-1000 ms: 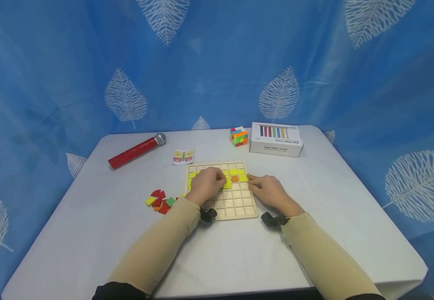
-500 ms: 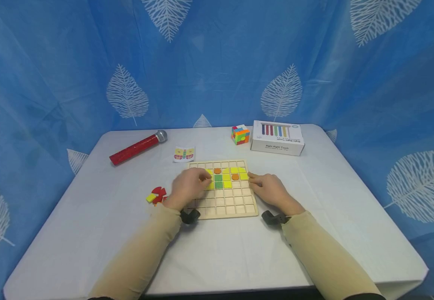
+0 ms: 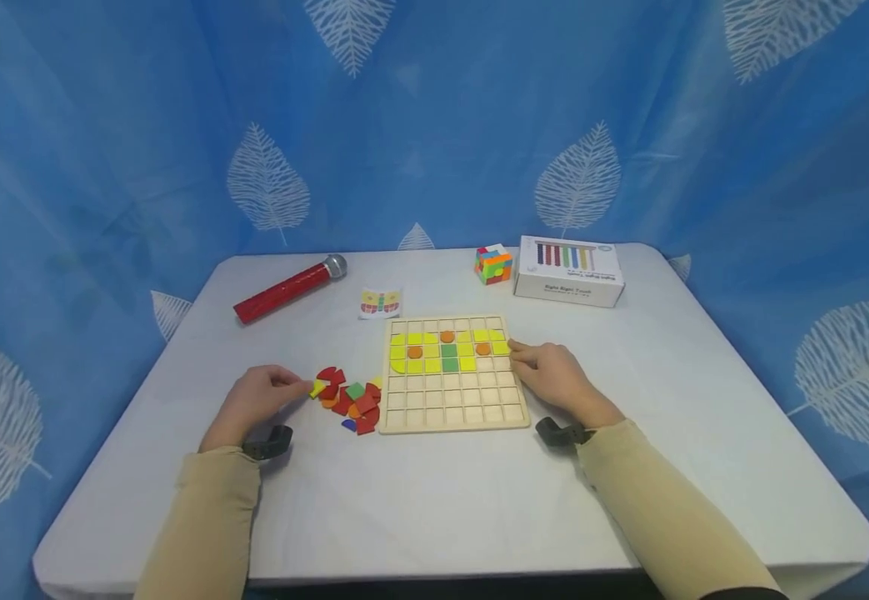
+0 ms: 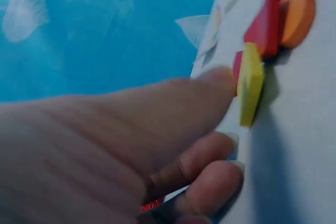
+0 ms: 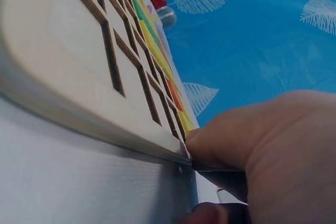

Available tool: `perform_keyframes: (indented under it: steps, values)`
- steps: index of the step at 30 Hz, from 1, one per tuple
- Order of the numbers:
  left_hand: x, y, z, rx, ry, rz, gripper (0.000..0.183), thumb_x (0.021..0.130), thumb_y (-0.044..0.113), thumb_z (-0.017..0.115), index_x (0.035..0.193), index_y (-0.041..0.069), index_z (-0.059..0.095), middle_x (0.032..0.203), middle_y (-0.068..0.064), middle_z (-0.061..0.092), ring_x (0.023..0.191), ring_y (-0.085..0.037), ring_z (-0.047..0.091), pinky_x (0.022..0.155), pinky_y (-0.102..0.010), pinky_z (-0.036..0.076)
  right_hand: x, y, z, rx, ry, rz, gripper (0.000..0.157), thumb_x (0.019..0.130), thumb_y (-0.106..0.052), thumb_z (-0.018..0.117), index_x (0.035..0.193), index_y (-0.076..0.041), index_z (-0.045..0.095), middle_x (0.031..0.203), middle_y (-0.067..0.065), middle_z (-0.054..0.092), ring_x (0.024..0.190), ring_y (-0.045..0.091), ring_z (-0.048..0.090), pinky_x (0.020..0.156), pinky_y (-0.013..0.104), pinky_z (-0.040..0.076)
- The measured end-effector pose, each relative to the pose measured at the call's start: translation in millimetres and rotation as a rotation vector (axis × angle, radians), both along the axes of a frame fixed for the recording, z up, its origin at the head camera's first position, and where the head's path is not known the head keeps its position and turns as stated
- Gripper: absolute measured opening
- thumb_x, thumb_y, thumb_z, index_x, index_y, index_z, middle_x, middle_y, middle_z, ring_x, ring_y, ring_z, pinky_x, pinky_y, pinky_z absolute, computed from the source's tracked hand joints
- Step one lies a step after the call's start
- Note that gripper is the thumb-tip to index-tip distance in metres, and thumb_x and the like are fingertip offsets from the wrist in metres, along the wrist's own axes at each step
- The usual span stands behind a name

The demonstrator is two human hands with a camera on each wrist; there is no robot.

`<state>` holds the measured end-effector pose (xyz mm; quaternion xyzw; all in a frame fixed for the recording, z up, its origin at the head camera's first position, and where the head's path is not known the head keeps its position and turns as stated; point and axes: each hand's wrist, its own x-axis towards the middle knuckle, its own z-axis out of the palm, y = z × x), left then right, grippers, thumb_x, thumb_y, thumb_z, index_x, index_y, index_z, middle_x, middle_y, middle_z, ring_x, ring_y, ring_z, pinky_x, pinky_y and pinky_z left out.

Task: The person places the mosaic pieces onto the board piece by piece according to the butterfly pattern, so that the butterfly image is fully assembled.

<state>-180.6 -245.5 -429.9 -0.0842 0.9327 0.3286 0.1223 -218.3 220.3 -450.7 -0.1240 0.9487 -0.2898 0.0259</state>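
Observation:
At the left edge of a loose pile of small wooden pieces, my left hand pinches a yellow tile, which is tilted up off the cloth. The pile has red pieces, orange pieces, a green tile and a blue piece. Right of it lies a wooden grid board. Yellow, green and orange pieces fill cells in its upper rows; the lower rows show bare wood. My right hand grips the board's right edge, the thumb on the rim in the right wrist view.
Behind the board lies a small pattern card. A red microphone lies at the back left. A colourful puzzle cube and a white box stand at the back right, before a blue curtain.
My left hand has moved from over the board leftward to the pile and taken hold of a yellow tile, uncovering the board's pieces. My right hand stays at the board's edge.

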Motion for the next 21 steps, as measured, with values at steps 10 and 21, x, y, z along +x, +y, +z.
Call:
perform_keyframes:
  steps: [10,21]
  values:
    - [0.0,12,4.6,-0.051,0.006,0.008,0.044,0.092,0.035,0.078,0.119,0.002,0.067,0.112,-0.016,0.067,0.103,-0.032,0.058,0.090,-0.047,0.053,2.3,1,1.4,0.004,-0.013,-0.011,0.037,0.102,-0.029,0.062,0.132,-0.009,0.069,0.149,0.003,0.056,0.142,0.035,0.049,0.116,0.054,0.037]
    - [5.0,14,4.2,-0.086,-0.011,0.030,0.046,0.089,0.036,0.080,0.118,0.003,0.067,0.109,-0.015,0.067,0.099,-0.032,0.059,0.085,-0.046,0.054,2.7,-1,2.6,0.002,-0.015,-0.010,0.037,0.102,-0.029,0.062,0.132,-0.009,0.069,0.150,0.003,0.056,0.142,0.035,0.049,0.116,0.054,0.037]
